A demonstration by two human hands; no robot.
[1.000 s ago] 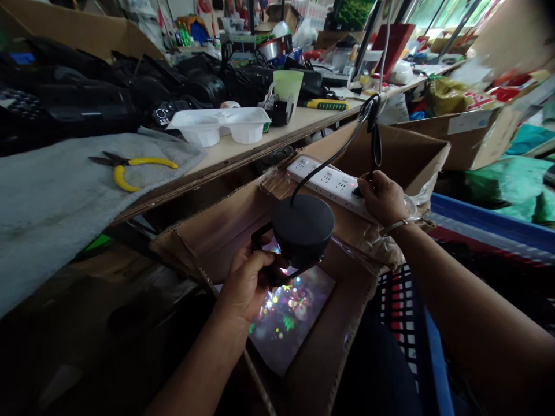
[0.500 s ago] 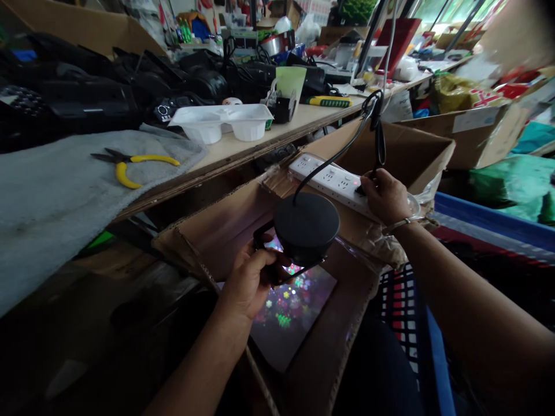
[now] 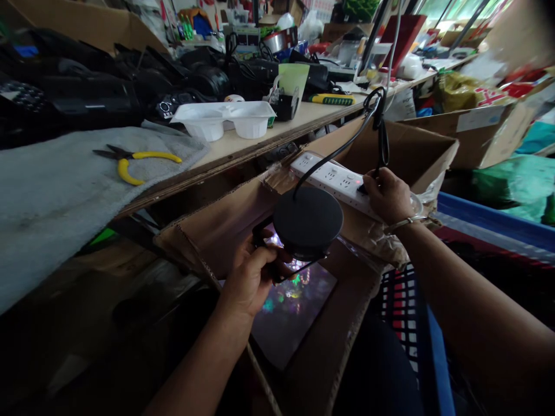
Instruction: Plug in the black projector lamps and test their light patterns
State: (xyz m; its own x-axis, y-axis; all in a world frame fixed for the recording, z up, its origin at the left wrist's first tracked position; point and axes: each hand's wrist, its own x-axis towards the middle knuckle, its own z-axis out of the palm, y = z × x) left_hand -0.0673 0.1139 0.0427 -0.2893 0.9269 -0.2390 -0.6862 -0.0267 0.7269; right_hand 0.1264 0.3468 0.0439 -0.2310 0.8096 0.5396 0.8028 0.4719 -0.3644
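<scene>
- Coloured spots of light have been moved and dimmed on the sheet (image 3: 280,341) inside the open box (image 3: 221,225).
- Above that box, the round black lamp (image 3: 307,222) is held by its frame in the left hand (image 3: 249,277); thumb and fingers are closed around the frame.
- At the box's back right edge, the black plug (image 3: 362,188) seems to be pinched by the right hand (image 3: 388,196), against the white power strip (image 3: 332,176). How far it is pushed in cannot be told.
- It seems the lamp is being lit and its glow shown on the sheet.
- For the next move, a steady lamp over the box and a firm grip on the plug seem to be needed.
</scene>
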